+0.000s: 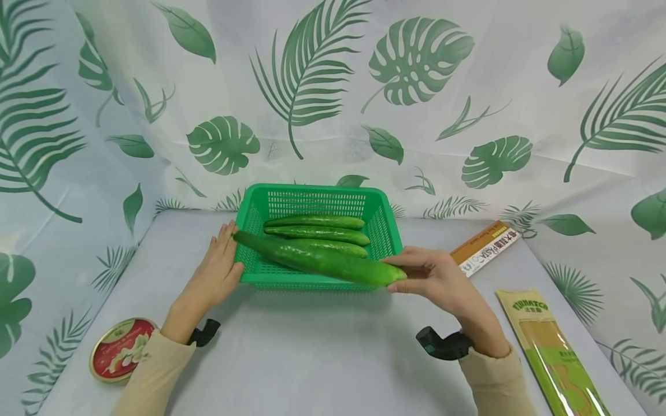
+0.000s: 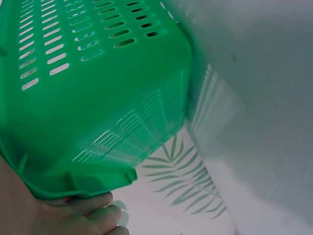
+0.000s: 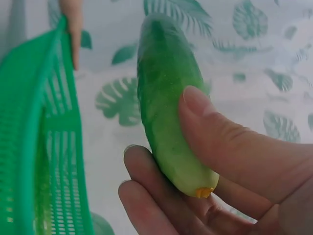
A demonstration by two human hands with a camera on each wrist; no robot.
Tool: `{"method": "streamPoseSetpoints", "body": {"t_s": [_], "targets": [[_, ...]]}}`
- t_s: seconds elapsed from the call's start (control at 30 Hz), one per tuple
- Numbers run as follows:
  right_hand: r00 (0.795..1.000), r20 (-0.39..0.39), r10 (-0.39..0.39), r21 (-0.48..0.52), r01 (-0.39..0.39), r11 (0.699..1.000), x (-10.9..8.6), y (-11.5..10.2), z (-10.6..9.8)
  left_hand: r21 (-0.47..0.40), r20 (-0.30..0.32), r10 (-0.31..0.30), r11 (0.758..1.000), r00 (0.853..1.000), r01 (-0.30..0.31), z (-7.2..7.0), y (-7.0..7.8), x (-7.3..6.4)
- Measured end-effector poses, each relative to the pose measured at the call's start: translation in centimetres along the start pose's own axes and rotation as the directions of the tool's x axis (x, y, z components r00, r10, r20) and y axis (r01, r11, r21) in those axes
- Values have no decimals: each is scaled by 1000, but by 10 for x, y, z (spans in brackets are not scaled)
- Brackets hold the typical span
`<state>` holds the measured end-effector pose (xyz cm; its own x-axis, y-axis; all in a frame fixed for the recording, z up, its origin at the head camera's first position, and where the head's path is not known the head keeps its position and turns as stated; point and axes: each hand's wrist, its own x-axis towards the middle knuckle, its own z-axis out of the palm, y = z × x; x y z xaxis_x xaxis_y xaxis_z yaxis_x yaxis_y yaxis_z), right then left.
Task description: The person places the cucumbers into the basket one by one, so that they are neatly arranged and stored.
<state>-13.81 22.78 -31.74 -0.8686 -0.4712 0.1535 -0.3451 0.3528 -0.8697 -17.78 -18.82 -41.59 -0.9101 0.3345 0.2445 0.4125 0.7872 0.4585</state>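
Observation:
In the head view my right hand (image 1: pixel 442 277) pinches the pale end of a large cucumber (image 1: pixel 322 263), thumb on one side and fingers on the other. The cucumber slants over a green plastic basket (image 1: pixel 389 231), its dark tip overlapping the basket's left rim. Several slimmer cucumbers (image 1: pixel 317 233) lie inside the basket. My left hand (image 1: pixel 215 268) rests along the basket's left side, fingers extended and thumb near the front corner. From the right wrist, the held cucumber (image 3: pixel 168 98) shows an orange-yellow spot at its near end.
At the left front lies a round red tin (image 1: pixel 122 349), partly behind the left sleeve. On the right are a brown-and-white pasta box (image 1: pixel 486 248) and a green-and-yellow noodle packet (image 1: pixel 551 352). A leaf-patterned curtain (image 1: pixel 322 156) stands right behind the basket.

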Motion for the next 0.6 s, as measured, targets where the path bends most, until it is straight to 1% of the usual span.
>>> {"method": "streamPoseSetpoints", "body": {"t_s": [0.1,0.33,0.43,0.6], "targets": [[1000,-28,11,-11,-12,1000,14,5,-6,-11,8,-9,1000,1000,9,0,0,0],[992,-48,114,-68,-117,991,44,21,-10,-14,3,-22,1000,1000,22,1,-3,1],[992,-48,115,-84,-119,989,53,33,-7,-16,5,-32,999,999,32,1,-3,2],[993,-42,107,-153,-112,982,61,49,-1,-8,17,-39,999,999,39,1,-3,2]]}}
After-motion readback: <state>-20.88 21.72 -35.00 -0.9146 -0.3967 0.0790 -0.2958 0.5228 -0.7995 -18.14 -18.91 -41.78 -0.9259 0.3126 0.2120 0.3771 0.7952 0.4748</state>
